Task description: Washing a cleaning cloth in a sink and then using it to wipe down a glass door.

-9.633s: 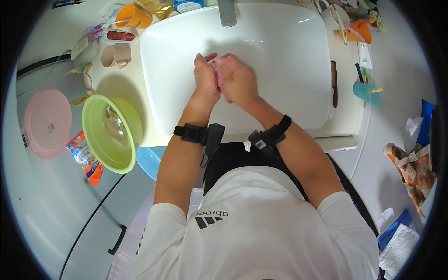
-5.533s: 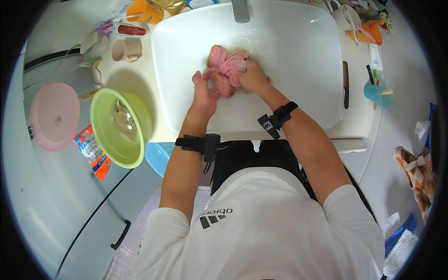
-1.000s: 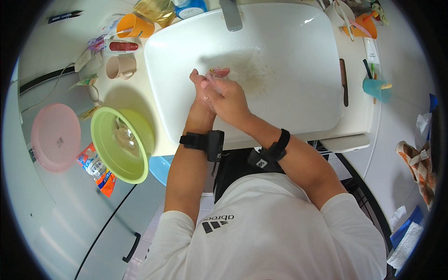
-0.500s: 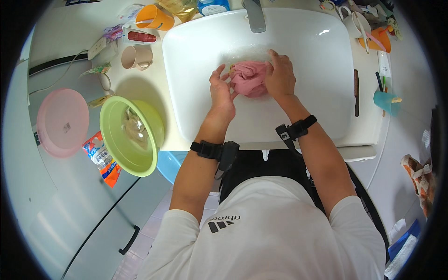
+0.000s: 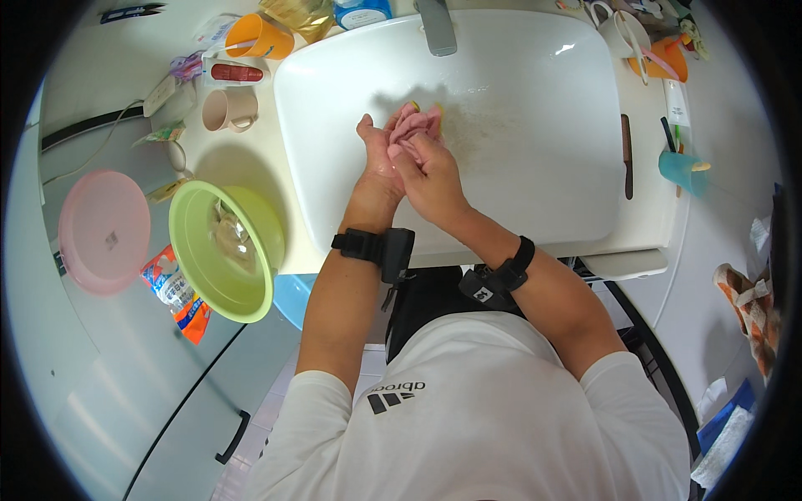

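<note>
Over the left half of the white washbasin (image 5: 543, 175), a wet-looking pink cloth (image 5: 415, 125) with bits of yellow at its edge is bunched between my hands. My right hand (image 5: 434, 179) is closed on it from the near side, thumb on top and pointing left. My left hand (image 5: 381, 159) grips its left side, with the thumb sticking out and the fingers partly hidden by the cloth. Some murky, brownish water lies in the basin just right of the cloth, below the grey faucet (image 5: 437, 29).
Left of the basin sit a green tub (image 5: 271, 230) with something beige inside, a beige mug (image 5: 227, 110) and an orange cup (image 5: 266, 37). A pink basin (image 5: 104, 234) is farther left. On the right ledge lie a brown comb (image 5: 627, 157) and a blue cup (image 5: 678, 169).
Both hands have moved left with the pink cloth, which is now squeezed smaller and lifted from the basin bottom. My right hand has closed in toward the left.
</note>
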Tool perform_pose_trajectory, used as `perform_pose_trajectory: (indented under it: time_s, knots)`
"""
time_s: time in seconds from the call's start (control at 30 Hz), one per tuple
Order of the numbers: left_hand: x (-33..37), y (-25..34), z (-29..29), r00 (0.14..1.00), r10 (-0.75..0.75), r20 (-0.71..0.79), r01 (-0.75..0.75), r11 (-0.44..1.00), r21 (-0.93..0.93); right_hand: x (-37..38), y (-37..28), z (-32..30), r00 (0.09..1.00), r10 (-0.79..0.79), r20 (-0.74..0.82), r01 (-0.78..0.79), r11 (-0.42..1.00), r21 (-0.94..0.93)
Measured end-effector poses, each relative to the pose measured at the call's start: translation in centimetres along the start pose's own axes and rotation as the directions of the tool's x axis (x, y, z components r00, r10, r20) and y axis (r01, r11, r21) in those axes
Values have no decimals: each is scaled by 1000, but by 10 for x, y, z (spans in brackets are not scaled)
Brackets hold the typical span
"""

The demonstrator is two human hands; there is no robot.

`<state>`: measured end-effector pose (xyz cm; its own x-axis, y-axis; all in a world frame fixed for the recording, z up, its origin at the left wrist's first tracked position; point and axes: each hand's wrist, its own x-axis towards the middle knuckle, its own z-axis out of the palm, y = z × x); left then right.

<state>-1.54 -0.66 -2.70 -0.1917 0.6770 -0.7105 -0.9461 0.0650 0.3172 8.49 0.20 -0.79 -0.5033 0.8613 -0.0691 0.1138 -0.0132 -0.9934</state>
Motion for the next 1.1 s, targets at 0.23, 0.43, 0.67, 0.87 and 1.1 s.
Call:
perform_pose_trajectory:
  time_s: [0.23, 0.43, 0.67, 0.87, 1.1]
  knots:
    - [2, -7, 12, 968, 51, -244, -10, 985, 170, 20, -8, -8, 998, 52, -22, -56, 978, -199]
    - [-11, -20, 22, 967, 115, -225, -62, 972, 228, 43, 21, -22, 983, 159, -95, -179, 951, -252]
    - [-12, -7, -5, 891, 372, -260, -181, 816, 549, 56, 61, -73, 987, -9, -158, -94, 774, -626]
    - [-14, -24, -11, 953, 179, -245, -11, 826, 563, 43, 96, -59, 986, 132, -102, -166, 837, -522]
    - [1, -19, -4, 994, -28, -109, 38, 995, 94, 0, 38, -4, 985, -145, -98, 139, 988, -63]
